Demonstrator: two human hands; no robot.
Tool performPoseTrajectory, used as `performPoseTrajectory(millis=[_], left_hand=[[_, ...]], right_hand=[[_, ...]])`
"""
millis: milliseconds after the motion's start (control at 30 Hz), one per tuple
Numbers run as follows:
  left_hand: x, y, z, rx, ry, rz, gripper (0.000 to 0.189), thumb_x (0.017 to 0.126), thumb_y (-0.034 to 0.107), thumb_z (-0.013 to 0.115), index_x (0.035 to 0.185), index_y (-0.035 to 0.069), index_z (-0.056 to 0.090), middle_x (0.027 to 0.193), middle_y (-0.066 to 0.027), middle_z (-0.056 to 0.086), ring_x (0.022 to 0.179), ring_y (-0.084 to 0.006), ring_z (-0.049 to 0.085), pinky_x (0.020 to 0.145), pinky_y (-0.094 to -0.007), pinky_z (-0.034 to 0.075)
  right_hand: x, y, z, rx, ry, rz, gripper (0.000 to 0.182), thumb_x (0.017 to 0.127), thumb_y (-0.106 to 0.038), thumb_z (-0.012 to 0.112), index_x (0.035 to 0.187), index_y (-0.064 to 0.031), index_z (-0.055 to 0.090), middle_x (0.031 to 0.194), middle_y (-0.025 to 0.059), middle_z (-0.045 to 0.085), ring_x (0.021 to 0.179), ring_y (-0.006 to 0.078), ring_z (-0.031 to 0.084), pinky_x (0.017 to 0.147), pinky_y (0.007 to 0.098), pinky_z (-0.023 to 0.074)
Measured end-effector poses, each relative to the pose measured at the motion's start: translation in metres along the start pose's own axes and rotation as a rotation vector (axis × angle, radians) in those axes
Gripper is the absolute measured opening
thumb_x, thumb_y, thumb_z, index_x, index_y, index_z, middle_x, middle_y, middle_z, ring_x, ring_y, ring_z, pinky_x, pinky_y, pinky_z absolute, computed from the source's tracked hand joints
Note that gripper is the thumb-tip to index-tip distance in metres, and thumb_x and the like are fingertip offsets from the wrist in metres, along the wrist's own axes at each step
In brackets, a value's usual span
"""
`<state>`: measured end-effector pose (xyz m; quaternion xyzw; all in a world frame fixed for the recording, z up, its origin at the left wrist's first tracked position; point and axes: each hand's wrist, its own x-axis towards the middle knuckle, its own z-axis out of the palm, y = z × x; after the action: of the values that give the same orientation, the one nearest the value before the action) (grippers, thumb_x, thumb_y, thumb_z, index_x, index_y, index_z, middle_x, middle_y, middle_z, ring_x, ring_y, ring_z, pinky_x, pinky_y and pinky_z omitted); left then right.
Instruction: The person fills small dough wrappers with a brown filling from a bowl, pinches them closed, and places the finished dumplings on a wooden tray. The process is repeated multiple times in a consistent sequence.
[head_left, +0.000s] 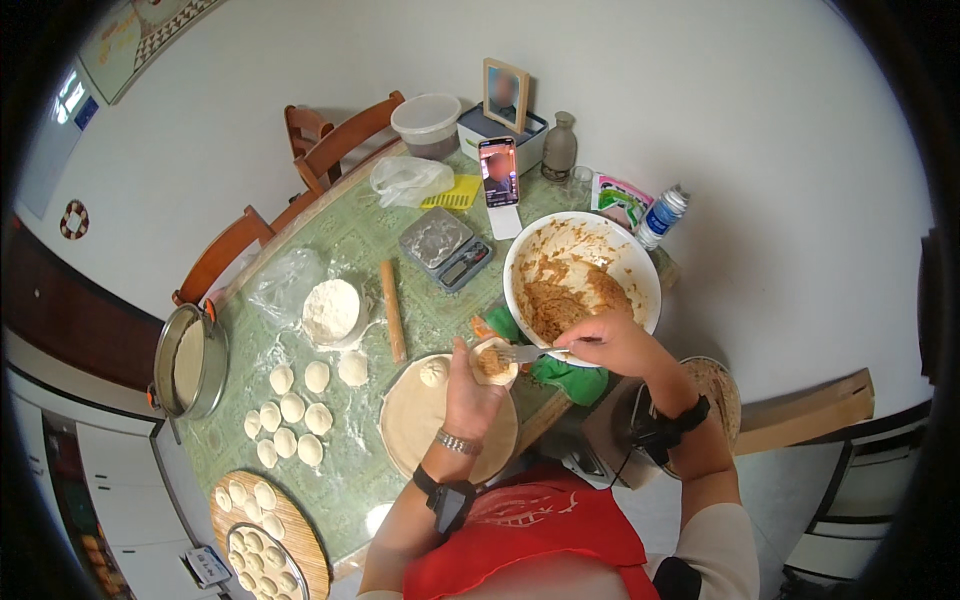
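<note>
My left hand (474, 401) holds a round dough wrapper (477, 358) with brown filling (492, 363) on it. In my right hand (609, 343) is a metal fork (529, 352), its tines on the filling. Just beyond the right hand stands a large white bowl (651, 262), smeared inside and partly full of the same brown filling (555, 304). Under my left hand lies a round cloth-covered tray (409, 427), and one pleated bun (434, 372) sits on it. Several small dough rounds (292, 407) are spread over the floury table to the left.
A rolling pin (392, 311), a bowl of flour (331, 311) and a kitchen scale (444, 244) stand mid-table. Farther back are a phone (499, 172), a water bottle (663, 216) and a vase (559, 146). A steamer pot (214, 367) is at left, a wooden board (307, 532) with buns nearer.
</note>
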<state>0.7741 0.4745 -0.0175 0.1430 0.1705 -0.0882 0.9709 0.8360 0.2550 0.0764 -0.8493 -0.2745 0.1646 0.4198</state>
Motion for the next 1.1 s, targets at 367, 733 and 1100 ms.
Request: performPoseTrajectory(millis=[367,733,1100], left_hand=[[-0.014,0.003,0.009,0.142,0.003,0.015,0.051,0.096,0.047,0.033,0.117,0.003,0.047,0.111,-0.013,0.056,0.103,-0.0274,0.054,0.091,-0.0413,0.044],[-0.022,0.016,-0.006,0.255,0.086,0.052,0.041,0.095,0.037,0.044,0.116,0.003,0.048,0.11,-0.0113,0.056,0.103,-0.0258,0.055,0.092,-0.0439,0.045],[-0.045,0.027,-0.002,0.184,0.036,0.02,0.031,0.095,0.03,0.044,0.106,0.002,0.053,0.104,-0.0119,0.061,0.097,-0.0273,0.059,0.09,-0.0419,0.048]], right_hand=[[-0.014,-0.022,0.023,-0.031,0.091,-0.033,0.018,0.08,-0.01,0.06,0.095,-0.005,0.068,0.08,0.0138,0.066,0.071,0.0223,0.065,0.065,0.0289,0.0486],[-0.013,0.029,0.011,-0.707,0.397,0.251,0.012,0.078,-0.01,0.056,0.08,-0.0052,0.067,0.077,0.015,0.063,0.073,0.0337,0.061,0.061,0.0391,0.0484],[0.033,0.052,0.049,-0.834,0.086,0.451,0.007,0.07,-0.001,0.059,0.066,0.0017,0.065,0.07,0.0175,0.062,0.071,0.032,0.062,0.06,0.0409,0.0517]])
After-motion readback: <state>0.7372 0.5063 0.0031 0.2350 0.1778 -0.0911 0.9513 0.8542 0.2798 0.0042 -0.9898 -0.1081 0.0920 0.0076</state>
